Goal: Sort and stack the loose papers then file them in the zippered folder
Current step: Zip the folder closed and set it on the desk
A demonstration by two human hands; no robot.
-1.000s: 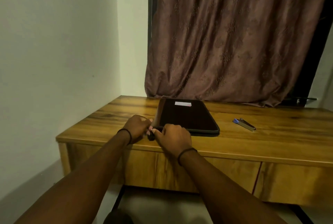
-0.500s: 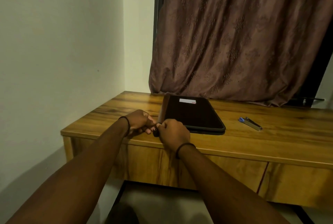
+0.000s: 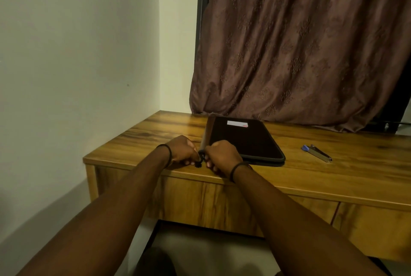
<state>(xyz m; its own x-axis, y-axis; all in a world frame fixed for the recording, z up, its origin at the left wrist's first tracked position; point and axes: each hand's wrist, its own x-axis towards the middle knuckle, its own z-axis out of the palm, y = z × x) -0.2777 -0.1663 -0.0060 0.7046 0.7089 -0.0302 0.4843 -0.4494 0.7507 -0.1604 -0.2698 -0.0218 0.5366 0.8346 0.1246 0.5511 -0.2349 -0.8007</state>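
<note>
L hand (image 3: 182, 150)/R hand (image 3: 223, 156) still @ folder (image 3: 244, 140)

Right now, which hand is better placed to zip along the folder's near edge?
Likely the right hand: it sits at that edge of the flat black zippered folder, beside the small dark pull; the left hand rests off the corner.

A pale wall (image 3: 77, 64) fills the left and meets the far wall (image 3: 175, 53) in a corner. A brown patterned curtain (image 3: 300, 42) hangs far right, its hem resting on a wooden desk (image 3: 333, 178). The light is dim and warm.
</note>
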